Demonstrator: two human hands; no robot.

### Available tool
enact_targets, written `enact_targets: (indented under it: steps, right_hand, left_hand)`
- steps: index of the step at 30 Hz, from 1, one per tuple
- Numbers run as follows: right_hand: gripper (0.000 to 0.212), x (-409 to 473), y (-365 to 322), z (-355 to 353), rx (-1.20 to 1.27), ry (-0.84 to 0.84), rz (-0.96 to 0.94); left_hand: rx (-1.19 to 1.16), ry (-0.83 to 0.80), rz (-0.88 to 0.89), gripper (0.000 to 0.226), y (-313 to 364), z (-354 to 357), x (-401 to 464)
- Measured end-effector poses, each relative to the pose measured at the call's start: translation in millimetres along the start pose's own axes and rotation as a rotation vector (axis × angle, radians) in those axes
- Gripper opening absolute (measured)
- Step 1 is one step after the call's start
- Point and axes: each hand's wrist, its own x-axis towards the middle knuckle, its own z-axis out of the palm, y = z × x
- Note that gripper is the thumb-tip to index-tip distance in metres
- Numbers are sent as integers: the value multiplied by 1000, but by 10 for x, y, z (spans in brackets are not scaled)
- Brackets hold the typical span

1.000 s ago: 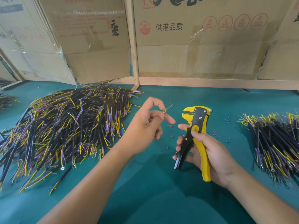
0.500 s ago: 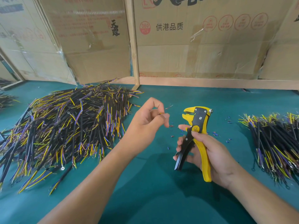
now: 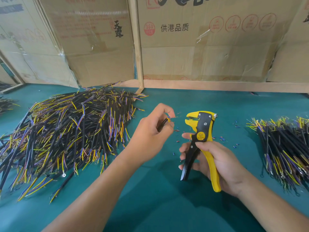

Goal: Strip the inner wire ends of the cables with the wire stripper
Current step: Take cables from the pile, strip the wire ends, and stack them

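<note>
Pinched between thumb and fingertips, a black cable (image 3: 164, 122) sits in the left hand (image 3: 150, 133) with its yellow and blue inner wires poking out toward three o'clock; a second ago only a thin bare strand showed there, so the fingers have likely worked the wires forward for the next cut. At three o'clock of it, well apart from the wire tips, the wire stripper (image 3: 201, 139) stands upright in the right hand (image 3: 215, 163), which wraps both handles, and its jaws gape toward nine o'clock, unmoved. Large cable heap (image 3: 66, 131) lies at nine o'clock, a smaller pile (image 3: 284, 148) at three o'clock.
</note>
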Motion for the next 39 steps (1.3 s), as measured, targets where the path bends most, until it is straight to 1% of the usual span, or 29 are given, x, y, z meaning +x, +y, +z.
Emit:
enact_targets:
  steps: [4,9,16,19,24,34,39]
  right_hand:
    - [34,-41,-5,-33,-24,-81,50]
    - [39,-56,-5,-39,5,-175,109]
    - [41,-57,-4,9,-42,-173,68]
    - [40,-67,-5,14,-66,-182,62]
    - [41,-73,3,10,-89,-206,59]
    - [43,-84,8,5,-128,-189,79]
    - [37,-119,-10,36,-144,-191,88]
  left_hand:
    - [49,37,22,12,-5,-29,8]
    - [72,54,41,11,10,-54,15]
    - [170,14,83,15,14,-16,-8]
    - [165,-9,69,15,14,-13,-12]
    - [225,-28,89,14,32,-14,-27]
    - [180,-72,81,23,54,-8,-35]
    - [160,-92,97,24,54,0,-39]
